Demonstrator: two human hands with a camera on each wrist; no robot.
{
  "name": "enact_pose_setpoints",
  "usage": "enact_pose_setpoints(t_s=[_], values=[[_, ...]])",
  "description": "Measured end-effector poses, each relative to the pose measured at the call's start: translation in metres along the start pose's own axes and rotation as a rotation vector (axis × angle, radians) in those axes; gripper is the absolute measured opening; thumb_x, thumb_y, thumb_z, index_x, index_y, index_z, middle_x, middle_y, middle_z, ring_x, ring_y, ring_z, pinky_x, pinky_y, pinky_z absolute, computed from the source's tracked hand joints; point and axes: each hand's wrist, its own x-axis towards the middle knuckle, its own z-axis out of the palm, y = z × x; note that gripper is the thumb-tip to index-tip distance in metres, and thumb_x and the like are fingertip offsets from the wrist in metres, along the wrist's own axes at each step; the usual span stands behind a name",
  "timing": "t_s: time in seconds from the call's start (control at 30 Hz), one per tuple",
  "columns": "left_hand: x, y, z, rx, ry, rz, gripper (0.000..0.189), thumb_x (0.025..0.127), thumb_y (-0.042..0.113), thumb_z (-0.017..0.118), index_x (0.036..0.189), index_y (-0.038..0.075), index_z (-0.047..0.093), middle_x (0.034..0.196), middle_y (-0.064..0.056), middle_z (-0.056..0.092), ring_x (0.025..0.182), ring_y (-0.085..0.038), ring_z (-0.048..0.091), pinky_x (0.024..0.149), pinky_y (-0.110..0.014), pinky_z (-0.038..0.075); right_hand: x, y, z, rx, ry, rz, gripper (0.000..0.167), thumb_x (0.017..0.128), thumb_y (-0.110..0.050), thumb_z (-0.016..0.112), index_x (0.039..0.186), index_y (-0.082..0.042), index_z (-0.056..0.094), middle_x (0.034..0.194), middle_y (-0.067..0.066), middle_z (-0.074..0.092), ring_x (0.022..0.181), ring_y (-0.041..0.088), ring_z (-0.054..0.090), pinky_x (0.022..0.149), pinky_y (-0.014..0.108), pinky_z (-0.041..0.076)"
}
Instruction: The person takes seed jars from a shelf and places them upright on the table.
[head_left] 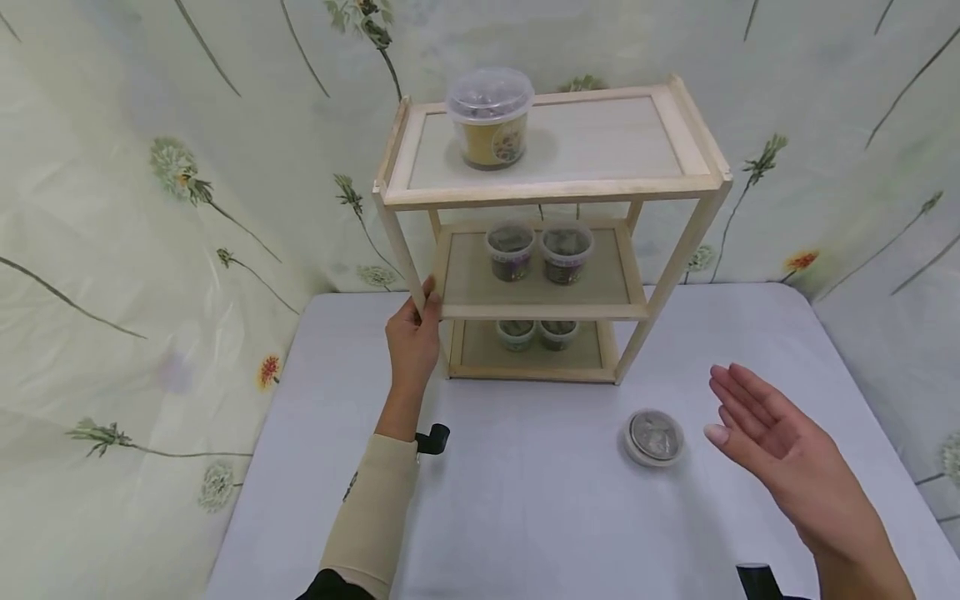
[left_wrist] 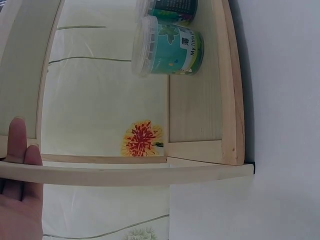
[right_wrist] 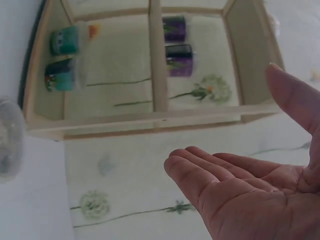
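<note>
A three-tier wooden shelf stands on the table. My left hand grips its front left post just below the middle tier; in the left wrist view, fingers show past the post. To the right, my right hand is held above the table, palm up and fingers straight, with nothing in it. A round lidded tub sits on the table left of that hand. On the top tier is a larger yellow-labelled tub with a clear domed lid.
Two purple-labelled cups, the left one beside the right one, stand on the middle tier. Two teal-labelled cups are on the bottom tier. A white cloth covers the table. A flower-patterned backdrop hangs behind.
</note>
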Motion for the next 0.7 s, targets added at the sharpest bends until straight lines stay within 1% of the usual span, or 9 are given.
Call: enact_pose_setpoints(t_s=[0.2, 0.3, 0.37, 0.43, 0.53, 0.6, 0.7], values=[[-0.001, -0.001, -0.001, 0.012, -0.006, -0.001, 0.032, 0.108, 0.023, 0.062, 0.138, 0.013, 0.07, 0.082, -0.018, 0.067, 0.06, -0.013, 0.038, 0.053, -0.023, 0.032, 0.007, -0.052, 0.001, -0.037, -0.017, -0.151, 0.085, 0.095, 0.018, 0.064, 0.166, -0.01, 0.027, 0.167, 0.009, 0.036, 0.145, 0.005, 0.042, 0.101, 0.014, 0.042], [-0.001, -0.003, -0.002, 0.009, -0.017, 0.005, 0.033, 0.107, 0.027, 0.063, 0.137, 0.016, 0.071, 0.087, -0.015, 0.071, 0.063, -0.014, 0.045, 0.055, -0.023, 0.036, 0.01, -0.077, -0.001, -0.209, -0.005, -0.213, 0.09, 0.093, 0.018, 0.067, 0.167, -0.014, 0.027, 0.168, 0.009, 0.034, 0.147, 0.009, 0.04, 0.099, 0.012, 0.041], [-0.001, -0.004, -0.002, 0.016, -0.023, 0.009, 0.034, 0.107, 0.027, 0.064, 0.137, 0.015, 0.071, 0.089, -0.012, 0.073, 0.067, -0.015, 0.05, 0.056, -0.024, 0.038, 0.012, -0.092, -0.004, -0.333, 0.003, -0.271, 0.095, 0.089, 0.022, 0.069, 0.167, -0.014, 0.027, 0.168, 0.01, 0.034, 0.149, 0.011, 0.039, 0.101, 0.01, 0.04], [-0.001, -0.005, -0.002, 0.026, -0.025, 0.014, 0.034, 0.107, 0.028, 0.064, 0.137, 0.014, 0.071, 0.089, -0.009, 0.074, 0.07, -0.015, 0.053, 0.057, -0.024, 0.039, 0.016, -0.105, -0.006, -0.451, 0.011, -0.32, 0.099, 0.086, 0.023, 0.071, 0.167, -0.015, 0.028, 0.168, 0.009, 0.034, 0.15, 0.013, 0.037, 0.103, 0.01, 0.038], [-0.001, -0.004, -0.003, 0.036, -0.02, 0.021, 0.034, 0.107, 0.029, 0.064, 0.137, 0.014, 0.071, 0.085, -0.008, 0.072, 0.067, -0.015, 0.05, 0.056, -0.024, 0.037, 0.025, -0.121, -0.008, -0.484, -0.009, -0.398, 0.104, 0.08, 0.029, 0.073, 0.165, -0.013, 0.031, 0.167, 0.012, 0.035, 0.151, 0.016, 0.036, 0.108, 0.012, 0.035], [0.0, -0.004, -0.003, 0.034, -0.018, 0.024, 0.035, 0.107, 0.03, 0.063, 0.138, 0.015, 0.071, 0.083, -0.008, 0.071, 0.065, -0.014, 0.048, 0.055, -0.024, 0.036, 0.033, -0.131, -0.008, -0.515, -0.025, -0.413, 0.104, 0.081, 0.026, 0.074, 0.166, -0.016, 0.031, 0.168, 0.01, 0.034, 0.152, 0.016, 0.034, 0.11, 0.012, 0.032], [0.001, -0.003, -0.003, 0.025, -0.022, 0.018, 0.035, 0.107, 0.028, 0.063, 0.139, 0.014, 0.07, 0.085, -0.007, 0.071, 0.066, -0.014, 0.048, 0.055, -0.024, 0.036, 0.045, -0.146, -0.005, -0.579, -0.053, -0.406, 0.105, 0.084, 0.019, 0.077, 0.167, -0.023, 0.029, 0.169, 0.005, 0.032, 0.154, 0.016, 0.03, 0.11, 0.01, 0.029]])
